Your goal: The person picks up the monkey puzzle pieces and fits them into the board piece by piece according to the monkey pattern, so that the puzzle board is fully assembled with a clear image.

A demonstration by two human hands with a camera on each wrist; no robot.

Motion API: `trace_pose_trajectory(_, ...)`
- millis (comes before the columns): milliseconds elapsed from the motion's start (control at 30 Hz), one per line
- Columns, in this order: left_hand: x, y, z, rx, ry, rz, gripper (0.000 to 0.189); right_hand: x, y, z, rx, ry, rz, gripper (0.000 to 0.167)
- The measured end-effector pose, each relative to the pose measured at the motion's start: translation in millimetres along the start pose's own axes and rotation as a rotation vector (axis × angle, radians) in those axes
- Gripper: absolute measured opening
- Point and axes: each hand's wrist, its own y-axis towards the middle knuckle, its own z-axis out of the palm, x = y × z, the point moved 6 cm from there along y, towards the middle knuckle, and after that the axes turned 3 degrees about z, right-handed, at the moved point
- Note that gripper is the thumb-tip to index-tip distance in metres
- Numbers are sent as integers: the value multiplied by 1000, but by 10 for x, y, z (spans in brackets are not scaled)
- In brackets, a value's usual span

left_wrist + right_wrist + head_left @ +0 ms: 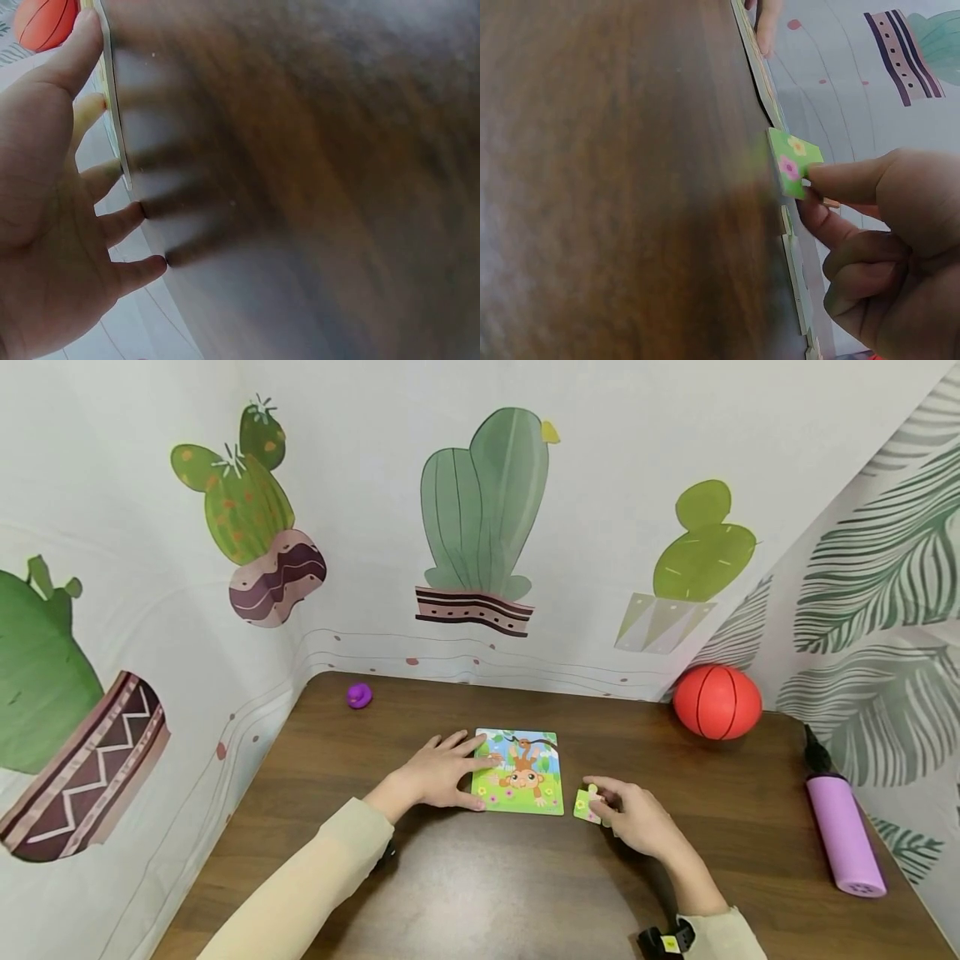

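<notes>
A square jigsaw puzzle (525, 798) with a monkey hanging over green grass lies flat on the wooden table. My left hand (442, 772) rests at its left side with the fingers spread, thumb and some fingertips on the picture. To the right of the puzzle, my right hand (639, 818) pinches a green puzzle piece (793, 159) with a pink and a yellow flower between thumb and index finger. In the right wrist view this piece is tilted up near the tabletop. Flat pieces (796, 285) lie beneath that hand, mostly hidden from the head view.
A small purple rubber duck (359, 696) sits at the back left of the table (450, 893). At the back right stands a red ball (717, 702) with black lines. A lilac hand pump (846, 835) with a black nozzle lies along the right edge. Cactus-print cloth (360, 568) hangs behind.
</notes>
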Motion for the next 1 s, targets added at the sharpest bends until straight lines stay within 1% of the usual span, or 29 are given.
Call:
trace_pose_trajectory(100,11,0,19,3,2,0,81,-13,2,10,-11,30,12,30)
trace_pose_trajectory(267,28,10,50,-2,7,5,81,-54,12,23,-48,79,60,17)
trace_pose_trajectory(367,29,11,50,-7,0,8,81,-50,18,18,-69,65,63,15)
trace_pose_trajectory(500,25,5,48,-9,-2,12,81,-11,13,-4,-98,9,30,17)
trace_pose_trajectory(600,26,2,50,-6,-3,11,81,6,15,-13,-114,3,18,17)
trace_pose_trajectory(800,29,1,55,1,-5,8,81,-16,50,26,-93,99,38,5)
trace_pose_trajectory(1000,28,5,51,-8,-4,11,81,10,91,44,-96,170,13,4)
